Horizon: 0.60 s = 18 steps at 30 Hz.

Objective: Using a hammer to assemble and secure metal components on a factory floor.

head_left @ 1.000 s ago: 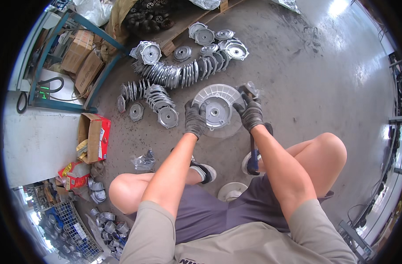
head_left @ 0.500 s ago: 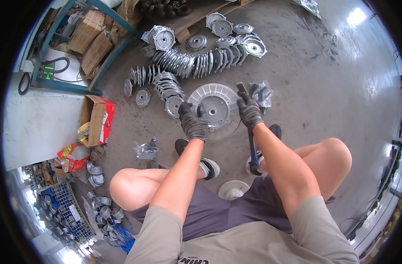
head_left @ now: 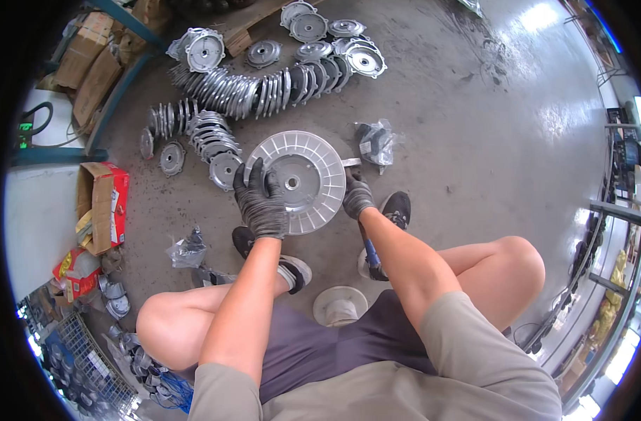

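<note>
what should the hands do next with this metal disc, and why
I'd probably ease the hammer slightly away from the disc: the right hand grips it close to its head, which sits right by the ribbed rim and might knock it, while the left hand spreads over the disc's other side.

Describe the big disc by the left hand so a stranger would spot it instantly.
On the grey floor, find the curved row of metal plates. Nearer the person, partly covered by the gloved left hand, is the silvery disc. Radial ribs ring it, and it is far wider than any plate.
</note>
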### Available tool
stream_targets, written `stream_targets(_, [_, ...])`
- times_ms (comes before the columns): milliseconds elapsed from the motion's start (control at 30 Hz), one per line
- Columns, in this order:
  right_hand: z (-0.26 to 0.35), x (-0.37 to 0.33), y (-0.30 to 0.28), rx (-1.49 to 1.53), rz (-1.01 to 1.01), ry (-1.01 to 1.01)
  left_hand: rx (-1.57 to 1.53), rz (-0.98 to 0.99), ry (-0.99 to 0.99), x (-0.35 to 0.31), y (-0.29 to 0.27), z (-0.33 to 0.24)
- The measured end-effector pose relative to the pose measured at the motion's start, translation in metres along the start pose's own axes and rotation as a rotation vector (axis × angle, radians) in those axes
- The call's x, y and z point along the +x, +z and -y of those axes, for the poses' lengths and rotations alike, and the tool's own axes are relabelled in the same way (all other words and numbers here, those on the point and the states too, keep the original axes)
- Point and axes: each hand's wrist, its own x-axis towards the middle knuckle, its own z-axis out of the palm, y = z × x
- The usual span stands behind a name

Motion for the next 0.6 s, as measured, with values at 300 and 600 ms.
stream_targets(300, [0.094,0.005,-0.042,-0.512,-0.371,-0.349,0.077,0.078,-0.084,0.000,-0.026,0.007])
stream_targets(600, [0.135,0.057,-0.048,-1.180,-0.167,-0.392,-0.069,0.028,-0.108,0.000,-0.012,0.008])
